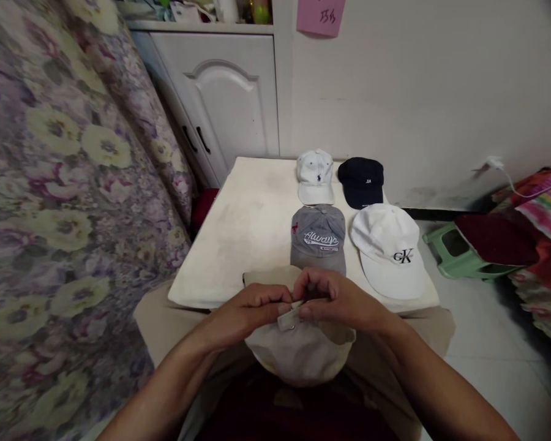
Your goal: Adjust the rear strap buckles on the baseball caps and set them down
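I have the beige cap (pixel 298 352) in my lap at the near edge of the table (pixel 239 226), crown toward me, and I am working on its back strap (pixel 290 317): my left hand (pixel 252 306) and my right hand (pixel 337 300) meet over it, fingertips of both pressed together in a pinch on the little strap tab, with what looks like a small metal clasp just under it. I judge the step in hand to be setting or closing that adjuster, and the next move would call for a steady pull with one hand while the other pins the buckle, since the strap end is short and slips easily; how far through the buckle it sits I cannot tell, my fingers cover it. On the table beyond my hands four caps lie in two rows: a grey cap (pixel 319 239) with script lettering touching the brim of the beige one, a white cap with black letters (pixel 388 248) just beside it, and behind them a small white cap (pixel 315 174) and a navy cap (pixel 362 180). The only container I see is the cupboard (pixel 229 104) at the back, doors shut, with blurred things on the shelf above that I cannot identify
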